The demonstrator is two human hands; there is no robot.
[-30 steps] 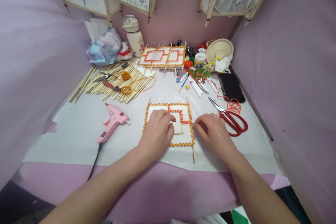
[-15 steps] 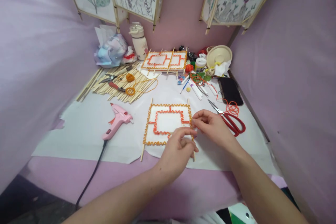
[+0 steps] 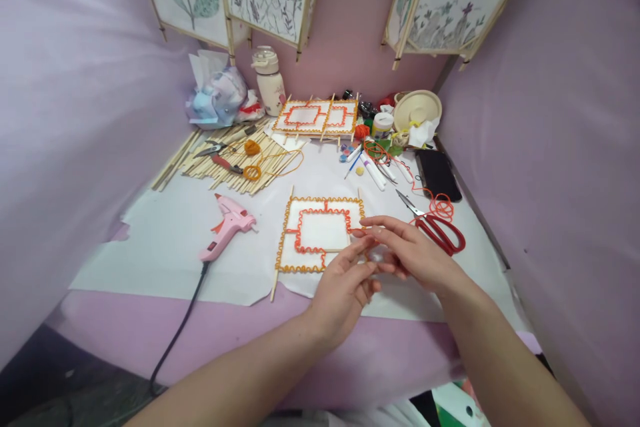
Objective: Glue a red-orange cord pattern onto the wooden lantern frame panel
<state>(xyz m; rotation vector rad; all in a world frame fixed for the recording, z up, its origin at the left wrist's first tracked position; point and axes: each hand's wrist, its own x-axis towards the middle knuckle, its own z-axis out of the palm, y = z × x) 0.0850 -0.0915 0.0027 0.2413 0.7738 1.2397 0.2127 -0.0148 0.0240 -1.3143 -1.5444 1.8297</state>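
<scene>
A small paper panel (image 3: 320, 232) in a stick frame lies on the white sheet (image 3: 165, 240), edged with yellow zigzag braid and an inner red cord rectangle. Both hands hover over its right edge. My right hand (image 3: 413, 252) has its fingers stretched out towards the left, nothing visibly in them. My left hand (image 3: 345, 288) reaches up to it, thumb and forefinger pinched at the right hand's fingertips; what they pinch is too small to see.
A pink glue gun (image 3: 227, 227) with its cable lies to the left, red scissors (image 3: 440, 230) and loose orange cord (image 3: 443, 203) to the right. Behind are bamboo sticks (image 3: 235, 157), pliers (image 3: 220, 159), finished panels (image 3: 320, 117), markers (image 3: 373, 170), a bottle (image 3: 269, 80) and a black case (image 3: 437, 173).
My left hand came off the panel and moved right to meet the right hand. The right hand's fingers went from a pinch at the panel's edge to stretched out.
</scene>
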